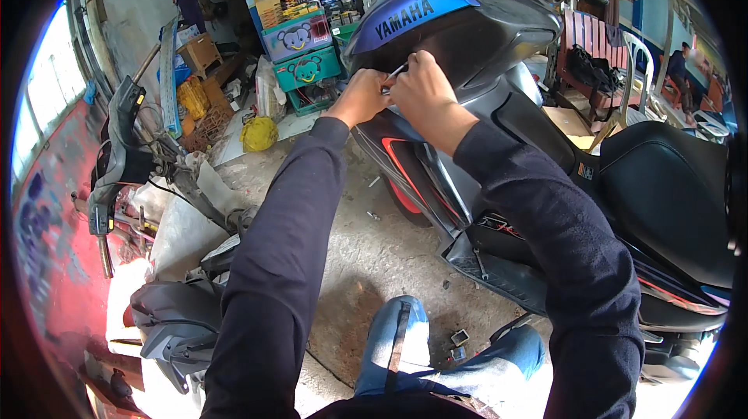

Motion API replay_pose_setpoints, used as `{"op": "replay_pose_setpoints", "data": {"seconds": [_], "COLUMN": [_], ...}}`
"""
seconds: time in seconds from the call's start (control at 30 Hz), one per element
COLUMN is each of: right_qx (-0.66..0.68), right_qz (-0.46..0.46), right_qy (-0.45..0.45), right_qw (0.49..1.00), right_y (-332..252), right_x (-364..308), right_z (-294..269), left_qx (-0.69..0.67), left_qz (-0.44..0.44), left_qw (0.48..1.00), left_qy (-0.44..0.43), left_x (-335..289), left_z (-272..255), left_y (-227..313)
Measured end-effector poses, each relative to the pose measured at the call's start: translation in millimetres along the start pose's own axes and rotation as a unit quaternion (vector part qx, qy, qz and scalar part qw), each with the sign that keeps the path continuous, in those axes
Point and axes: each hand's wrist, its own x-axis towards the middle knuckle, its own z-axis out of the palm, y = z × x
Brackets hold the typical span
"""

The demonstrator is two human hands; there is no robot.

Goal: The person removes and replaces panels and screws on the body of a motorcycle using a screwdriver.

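Note:
A motor scooter [460, 37] with black panels and a blue front strip stands in front of me, to the right. Both my arms reach out to its front side panel. My left hand [365, 98] is closed against the panel's lower edge, and what its fingers grip is hidden. Close beside it, my right hand [425, 99] pinches a thin, shiny metal rod-like tool [400, 70] that slants between the two hands. The tool's exact kind is too small to make out. Below my hands runs a red-edged lower fairing [401, 158].
A partly stripped scooter [179, 173] with bare handlebars stands at left. Green drawers [308, 68] topped with small boxes are at the back. A yellow bundle [259, 134] lies on the concrete floor. Far right, a chair [635, 80] and a seated person [684, 80] appear.

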Motion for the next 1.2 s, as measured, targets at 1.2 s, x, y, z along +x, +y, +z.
{"op": "replay_pose_setpoints", "data": {"seconds": [1.2], "right_qx": [0.191], "right_qz": [0.025], "right_qy": [0.161], "right_qw": [0.968], "right_y": [15.4], "right_x": [-4.9], "right_z": [23.0], "left_qx": [0.171], "left_qz": [-0.055], "left_qw": [0.983], "left_qy": [-0.041], "left_x": [14.2], "left_z": [10.3], "left_y": [1.9]}}
